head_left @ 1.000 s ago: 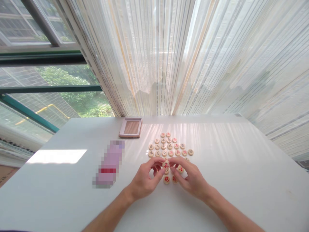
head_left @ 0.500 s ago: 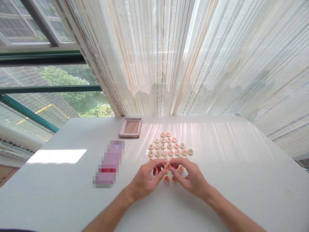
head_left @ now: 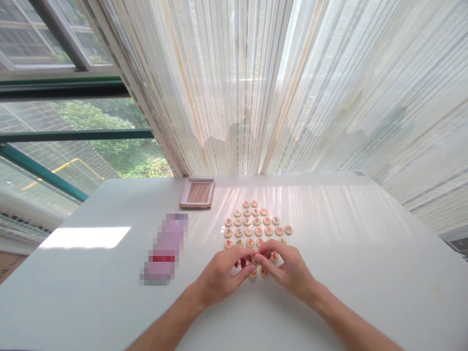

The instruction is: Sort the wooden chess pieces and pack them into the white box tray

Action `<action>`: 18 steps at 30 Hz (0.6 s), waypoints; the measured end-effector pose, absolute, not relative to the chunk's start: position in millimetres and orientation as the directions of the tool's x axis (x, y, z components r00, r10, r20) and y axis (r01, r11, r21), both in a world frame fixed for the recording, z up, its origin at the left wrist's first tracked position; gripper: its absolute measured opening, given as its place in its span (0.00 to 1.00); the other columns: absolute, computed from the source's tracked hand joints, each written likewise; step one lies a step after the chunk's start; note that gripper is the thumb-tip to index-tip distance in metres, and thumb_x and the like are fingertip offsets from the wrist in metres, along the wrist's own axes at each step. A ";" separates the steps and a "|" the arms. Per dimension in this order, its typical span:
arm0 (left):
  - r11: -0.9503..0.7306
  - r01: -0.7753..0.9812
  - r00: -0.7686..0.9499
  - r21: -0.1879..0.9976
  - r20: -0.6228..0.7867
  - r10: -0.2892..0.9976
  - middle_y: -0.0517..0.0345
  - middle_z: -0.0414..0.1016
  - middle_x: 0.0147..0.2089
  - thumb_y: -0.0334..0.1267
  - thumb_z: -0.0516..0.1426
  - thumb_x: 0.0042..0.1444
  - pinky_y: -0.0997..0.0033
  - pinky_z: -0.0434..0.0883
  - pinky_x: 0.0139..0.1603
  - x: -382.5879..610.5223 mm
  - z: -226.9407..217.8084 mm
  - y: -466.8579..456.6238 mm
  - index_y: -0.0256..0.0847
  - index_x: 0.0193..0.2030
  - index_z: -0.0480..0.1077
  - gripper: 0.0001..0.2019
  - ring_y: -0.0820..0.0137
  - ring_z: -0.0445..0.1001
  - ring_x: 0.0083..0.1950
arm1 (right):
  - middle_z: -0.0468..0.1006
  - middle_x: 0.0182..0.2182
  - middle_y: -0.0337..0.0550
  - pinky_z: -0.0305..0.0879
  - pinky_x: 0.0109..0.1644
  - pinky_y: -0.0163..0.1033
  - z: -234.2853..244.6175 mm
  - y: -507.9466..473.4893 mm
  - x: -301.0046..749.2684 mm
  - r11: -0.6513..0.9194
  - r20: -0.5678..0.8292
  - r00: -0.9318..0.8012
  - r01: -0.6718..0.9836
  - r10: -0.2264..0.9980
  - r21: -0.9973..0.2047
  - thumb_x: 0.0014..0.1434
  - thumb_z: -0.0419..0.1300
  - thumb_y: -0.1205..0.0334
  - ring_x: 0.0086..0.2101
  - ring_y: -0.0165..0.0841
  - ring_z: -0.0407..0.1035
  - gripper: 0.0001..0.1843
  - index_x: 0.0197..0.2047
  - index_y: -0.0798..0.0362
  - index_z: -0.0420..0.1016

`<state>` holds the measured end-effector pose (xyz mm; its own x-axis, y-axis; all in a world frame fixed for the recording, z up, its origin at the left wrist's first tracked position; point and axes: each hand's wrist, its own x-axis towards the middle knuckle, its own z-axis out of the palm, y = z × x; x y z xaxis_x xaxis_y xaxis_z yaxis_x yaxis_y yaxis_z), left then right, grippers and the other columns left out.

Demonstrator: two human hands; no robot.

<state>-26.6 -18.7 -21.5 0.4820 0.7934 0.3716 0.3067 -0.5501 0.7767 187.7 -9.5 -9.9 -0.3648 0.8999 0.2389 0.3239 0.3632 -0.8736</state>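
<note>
Round Chinese chess pieces (head_left: 258, 231) lie face up in rows in the middle of the white table, marked in red or dark characters. Over the front rows, my left hand (head_left: 221, 274) and my right hand (head_left: 289, 267) meet at the fingertips. Between their thumbs and index fingers is one chess piece (head_left: 255, 260), mostly covered by the fingertips. Just below my hands lie two pieces, one of them a red-marked piece (head_left: 263, 272). A red-marked piece (head_left: 274, 255) sits beside my right fingers. Some pieces behind my left fingers are hidden.
A shallow open box (head_left: 198, 193) stands at the back left of the white table (head_left: 351, 273). A blurred pink item with a red band (head_left: 166, 251) lies left of my hands. Striped curtains (head_left: 237, 87) hang along the far edge, with a window at the left.
The chess piece between my hands has come slightly nearer to me, and my fingertips now cover more of it. More of the row behind my hands shows.
</note>
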 end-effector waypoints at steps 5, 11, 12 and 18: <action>-0.515 0.298 0.453 0.804 0.356 0.817 0.55 0.81 0.45 0.33 0.58 0.65 0.71 0.73 0.40 -25.5 -19.1 -19.1 0.44 0.58 0.70 0.16 0.71 0.76 0.39 | 0.79 0.30 0.41 0.69 0.29 0.31 -9.3 -10.1 188.0 0.405 0.272 -0.388 0.319 0.880 -0.857 0.69 0.56 0.58 0.30 0.31 0.73 0.09 0.40 0.51 0.76; -0.409 0.268 0.393 0.873 0.288 0.873 0.54 0.80 0.41 0.36 0.58 0.65 0.70 0.73 0.39 -25.0 -11.5 -19.9 0.41 0.56 0.71 0.14 0.70 0.76 0.38 | 0.80 0.34 0.43 0.73 0.31 0.34 -9.0 -12.1 187.5 0.418 0.299 -0.380 0.283 0.875 -0.863 0.69 0.53 0.61 0.33 0.33 0.74 0.08 0.44 0.50 0.74; -0.398 0.263 0.384 0.879 0.283 0.879 0.54 0.80 0.41 0.36 0.58 0.65 0.70 0.74 0.40 -25.0 -10.7 -19.7 0.41 0.56 0.71 0.14 0.70 0.76 0.38 | 0.80 0.35 0.43 0.73 0.32 0.34 -9.2 -12.2 187.4 0.424 0.307 -0.379 0.277 0.873 -0.862 0.69 0.53 0.63 0.33 0.34 0.74 0.08 0.46 0.50 0.73; -0.358 0.238 0.354 0.903 0.263 0.897 0.53 0.80 0.42 0.37 0.59 0.64 0.69 0.74 0.42 -24.5 -10.5 -19.7 0.40 0.56 0.71 0.14 0.69 0.76 0.39 | 0.80 0.38 0.44 0.74 0.37 0.37 -8.3 -11.7 187.2 0.483 0.363 -0.407 0.248 0.838 -0.840 0.67 0.56 0.65 0.36 0.34 0.75 0.10 0.51 0.49 0.72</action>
